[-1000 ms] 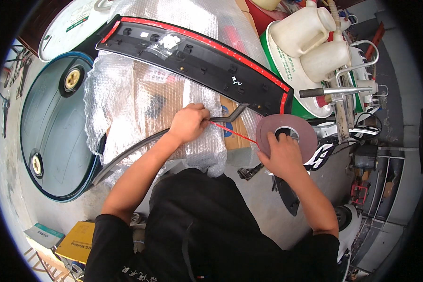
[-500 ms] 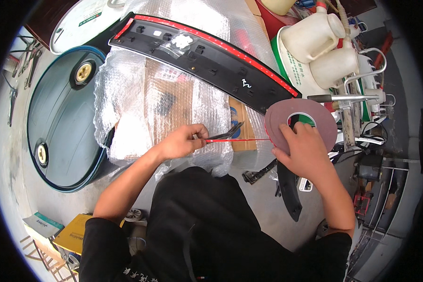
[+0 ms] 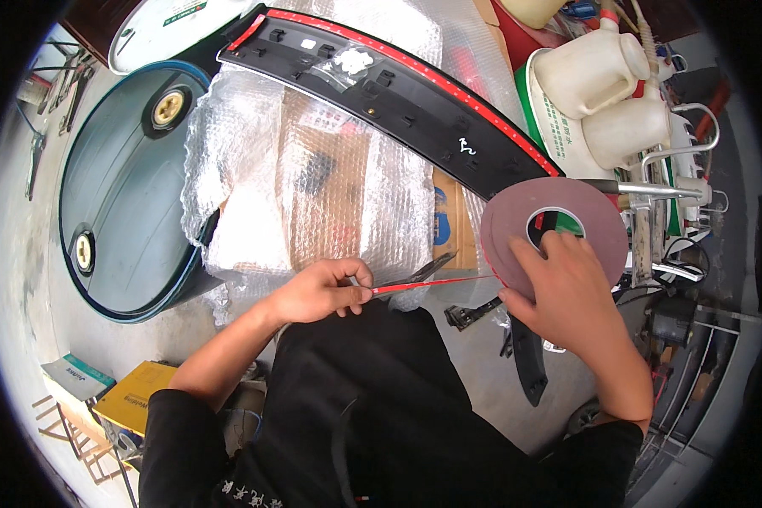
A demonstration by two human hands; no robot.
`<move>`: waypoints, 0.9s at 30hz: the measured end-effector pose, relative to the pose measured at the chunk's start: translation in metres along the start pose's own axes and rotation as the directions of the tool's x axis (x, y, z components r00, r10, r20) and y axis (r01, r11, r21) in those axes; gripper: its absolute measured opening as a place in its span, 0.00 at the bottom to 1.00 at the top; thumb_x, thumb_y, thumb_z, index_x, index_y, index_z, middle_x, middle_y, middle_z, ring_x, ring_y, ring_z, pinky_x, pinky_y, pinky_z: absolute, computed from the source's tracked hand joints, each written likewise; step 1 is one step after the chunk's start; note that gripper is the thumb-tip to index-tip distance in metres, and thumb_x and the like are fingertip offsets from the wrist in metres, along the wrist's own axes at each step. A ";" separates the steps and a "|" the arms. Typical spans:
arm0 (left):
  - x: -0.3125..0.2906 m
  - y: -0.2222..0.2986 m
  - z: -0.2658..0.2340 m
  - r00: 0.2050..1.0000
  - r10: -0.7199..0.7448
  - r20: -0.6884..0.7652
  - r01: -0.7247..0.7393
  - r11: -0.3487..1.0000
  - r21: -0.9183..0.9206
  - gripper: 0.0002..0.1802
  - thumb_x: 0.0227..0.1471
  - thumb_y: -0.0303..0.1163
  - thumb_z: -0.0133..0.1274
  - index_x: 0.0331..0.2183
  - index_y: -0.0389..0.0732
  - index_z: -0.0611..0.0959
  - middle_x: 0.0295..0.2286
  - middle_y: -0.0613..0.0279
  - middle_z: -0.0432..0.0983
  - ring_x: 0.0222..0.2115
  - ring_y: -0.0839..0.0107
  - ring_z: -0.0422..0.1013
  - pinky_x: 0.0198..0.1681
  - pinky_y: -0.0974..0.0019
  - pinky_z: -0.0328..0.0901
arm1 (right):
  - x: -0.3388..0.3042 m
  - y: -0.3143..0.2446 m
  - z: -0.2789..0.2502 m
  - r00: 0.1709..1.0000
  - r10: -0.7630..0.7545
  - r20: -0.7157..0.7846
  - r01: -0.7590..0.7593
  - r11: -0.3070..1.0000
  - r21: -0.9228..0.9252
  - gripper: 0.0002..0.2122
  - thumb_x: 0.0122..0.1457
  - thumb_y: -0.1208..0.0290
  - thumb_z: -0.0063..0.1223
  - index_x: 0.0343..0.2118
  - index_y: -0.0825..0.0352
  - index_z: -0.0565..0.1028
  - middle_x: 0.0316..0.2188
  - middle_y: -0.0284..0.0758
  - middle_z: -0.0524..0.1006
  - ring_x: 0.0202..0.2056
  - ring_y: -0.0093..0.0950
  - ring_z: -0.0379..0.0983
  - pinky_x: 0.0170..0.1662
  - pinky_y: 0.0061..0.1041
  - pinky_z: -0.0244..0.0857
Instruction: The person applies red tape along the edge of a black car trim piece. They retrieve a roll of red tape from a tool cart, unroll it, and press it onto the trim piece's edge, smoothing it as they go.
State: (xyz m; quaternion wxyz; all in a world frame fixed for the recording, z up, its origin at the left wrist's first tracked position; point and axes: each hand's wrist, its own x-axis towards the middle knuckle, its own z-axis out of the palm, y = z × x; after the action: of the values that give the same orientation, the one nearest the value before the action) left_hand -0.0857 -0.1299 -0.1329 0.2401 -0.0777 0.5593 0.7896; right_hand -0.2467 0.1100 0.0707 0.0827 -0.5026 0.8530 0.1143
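Red-faced tape (image 3: 436, 283) and slim black trim strip (image 3: 426, 269) pinched between thumb and forefinger of left hand (image 3: 324, 290); tape stretched straight to large brown tape roll (image 3: 513, 208), gripped by right hand (image 3: 565, 286), fingers slightly parted at core; beyond, bubble wrap (image 3: 313, 207) overlaid by red-edged black curved panel (image 3: 419, 127); off-white jugs (image 3: 586, 74) set at right
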 end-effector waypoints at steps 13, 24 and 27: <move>0.008 -0.025 0.013 0.995 0.101 0.013 -0.102 0.988 0.113 0.06 0.59 0.29 0.56 0.36 0.38 0.77 0.27 0.70 0.71 0.29 0.81 0.65 0.32 0.72 0.62 | 0.001 0.000 -0.002 0.999 -0.020 0.043 0.021 0.999 -0.024 0.16 0.48 0.62 0.64 0.36 0.66 0.75 0.28 0.43 0.72 0.33 0.40 0.70 0.38 0.37 0.61; 0.000 -0.015 0.013 0.997 0.035 0.065 -0.034 0.999 -0.009 0.04 0.60 0.27 0.54 0.36 0.39 0.77 0.29 0.70 0.72 0.30 0.83 0.67 0.30 0.74 0.65 | 0.000 -0.001 0.005 0.996 0.015 0.092 -0.013 1.000 -0.025 0.15 0.49 0.61 0.62 0.35 0.67 0.76 0.28 0.44 0.72 0.33 0.41 0.71 0.39 0.38 0.62; -0.001 -0.011 0.015 0.998 0.000 0.055 0.000 1.000 0.002 0.03 0.59 0.27 0.54 0.35 0.39 0.77 0.28 0.70 0.72 0.29 0.83 0.68 0.29 0.74 0.65 | -0.001 -0.001 0.006 0.996 0.020 0.088 -0.017 0.999 -0.029 0.15 0.49 0.61 0.62 0.34 0.66 0.76 0.28 0.44 0.72 0.33 0.41 0.71 0.38 0.38 0.62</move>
State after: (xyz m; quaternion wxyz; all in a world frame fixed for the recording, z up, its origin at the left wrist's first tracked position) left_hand -0.0780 -0.1136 -0.1363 0.2554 -0.0555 0.5534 0.7908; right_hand -0.2449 0.1117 0.0646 0.1122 -0.4902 0.8514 0.1492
